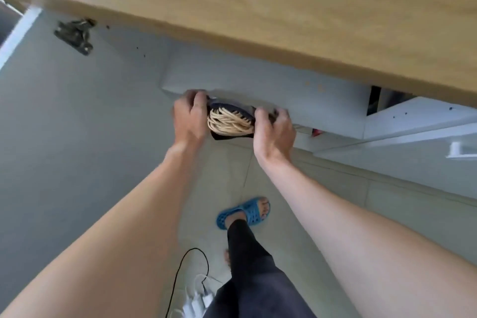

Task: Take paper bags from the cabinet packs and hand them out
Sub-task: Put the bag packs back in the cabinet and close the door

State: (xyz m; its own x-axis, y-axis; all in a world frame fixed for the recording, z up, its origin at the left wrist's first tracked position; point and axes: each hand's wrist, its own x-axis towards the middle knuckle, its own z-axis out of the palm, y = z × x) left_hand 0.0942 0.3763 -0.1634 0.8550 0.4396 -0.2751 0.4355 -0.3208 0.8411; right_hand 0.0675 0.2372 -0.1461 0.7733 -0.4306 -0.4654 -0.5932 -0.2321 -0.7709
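Note:
A pack of dark paper bags [228, 121] with a bundle of cream rope handles showing on top sits between my two hands, just below the white cabinet shelf [258, 80]. My left hand [189, 117] grips the pack's left end, fingers curled over its top edge. My right hand [273, 131] grips the right end the same way. The lower part of the pack is hidden behind my hands.
A wooden countertop [284, 8] overhangs the cabinet. The open white cabinet door [64, 111] with a metal hinge [74, 33] stands at the left. A white drawer front [423, 131] is at the right. My foot in a blue sandal [245, 212] is on the tiled floor, beside a black cable [180, 273].

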